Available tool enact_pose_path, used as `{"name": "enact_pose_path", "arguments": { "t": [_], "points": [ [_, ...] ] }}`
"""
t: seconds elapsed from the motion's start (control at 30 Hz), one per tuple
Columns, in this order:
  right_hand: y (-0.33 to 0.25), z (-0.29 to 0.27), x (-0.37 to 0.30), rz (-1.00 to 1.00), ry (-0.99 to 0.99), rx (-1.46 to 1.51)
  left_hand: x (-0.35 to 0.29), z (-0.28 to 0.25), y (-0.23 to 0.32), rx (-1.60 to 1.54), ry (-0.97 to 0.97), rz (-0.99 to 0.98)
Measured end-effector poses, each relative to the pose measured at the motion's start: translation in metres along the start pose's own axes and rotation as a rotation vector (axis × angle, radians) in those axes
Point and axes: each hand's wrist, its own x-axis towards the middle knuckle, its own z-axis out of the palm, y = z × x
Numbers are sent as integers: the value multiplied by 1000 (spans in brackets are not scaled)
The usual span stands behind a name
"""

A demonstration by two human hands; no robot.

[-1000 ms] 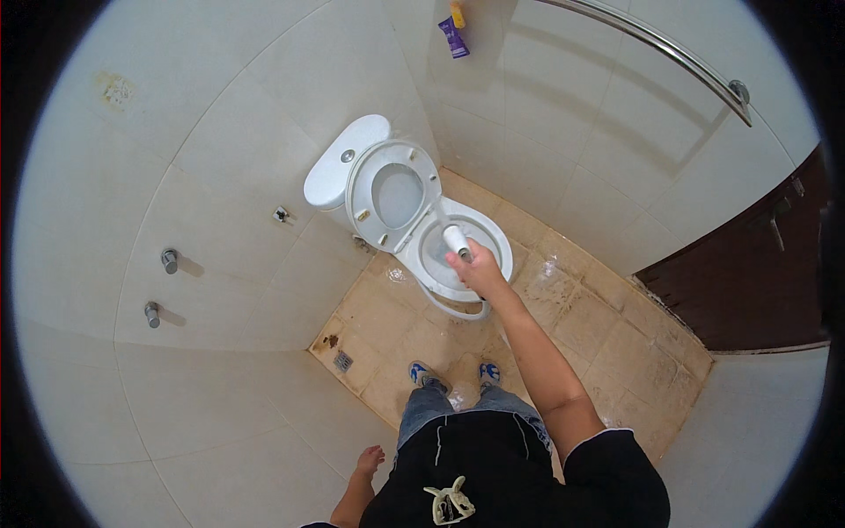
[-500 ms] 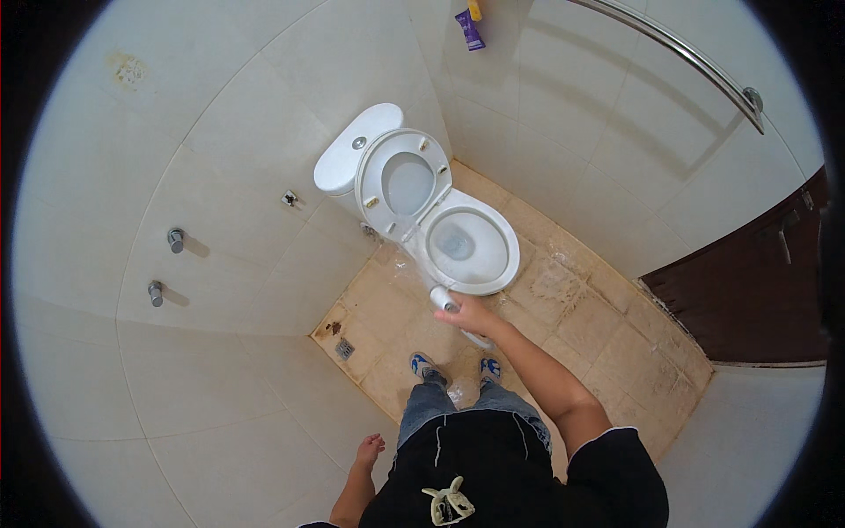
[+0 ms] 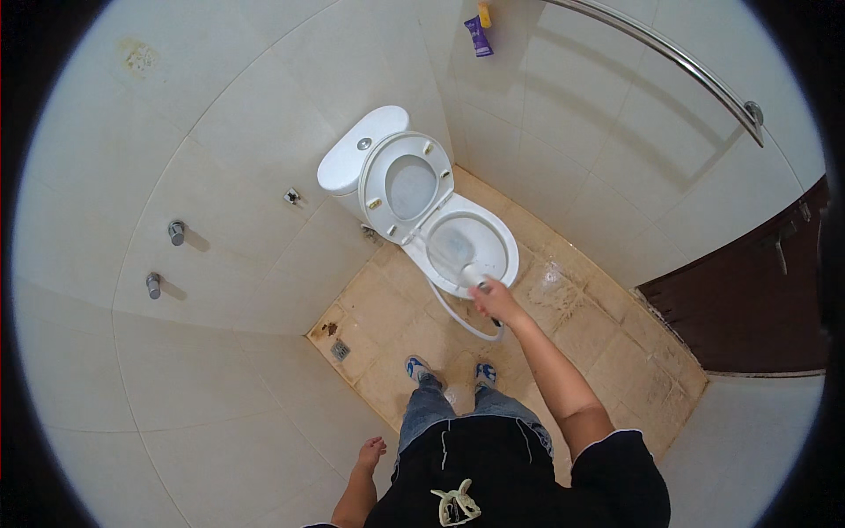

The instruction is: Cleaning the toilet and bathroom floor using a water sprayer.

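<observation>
My right hand (image 3: 496, 302) is wrapped round a white handheld bidet sprayer (image 3: 473, 276) at the front rim of the toilet bowl (image 3: 504, 238). Spray comes from its head into the bowl, toward the water inside. From below the hand, a white hose (image 3: 464, 327) loops left and up beside the bowl's base. The toilet's lid and seat (image 3: 373, 172) are raised against the white cistern (image 3: 374, 134). Low on my left, my left hand (image 3: 372, 451) hangs by my hip with nothing in it, its fingers loosely bent and a little apart.
My feet in blue-patterned shoes (image 3: 485, 375) stand on stained beige floor tiles (image 3: 563, 308). A floor drain (image 3: 341, 351) lies at the left corner. Two metal taps (image 3: 176, 232) stick out of the left wall. A metal rail (image 3: 651, 40) and brown door (image 3: 757, 282) are on the right.
My right hand has moved right and slightly up with the sprayer, from left of the bowl to over its front rim. The spray now falls inside the bowl, and more hose shows.
</observation>
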Motion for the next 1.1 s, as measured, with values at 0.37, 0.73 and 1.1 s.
{"name": "enact_pose_path", "arguments": {
  "t": [0.37,0.73,1.1],
  "points": [
    [-19,-34,9,-20,116,-82,-1,7,-12,-24,39,-31],
    [-48,-15,6,-124,203,53,11,10,-12,-10,-33,-55],
    [-61,9,4,-148,98,-58,6,18,-2,-34,15,-9]
  ]
}}
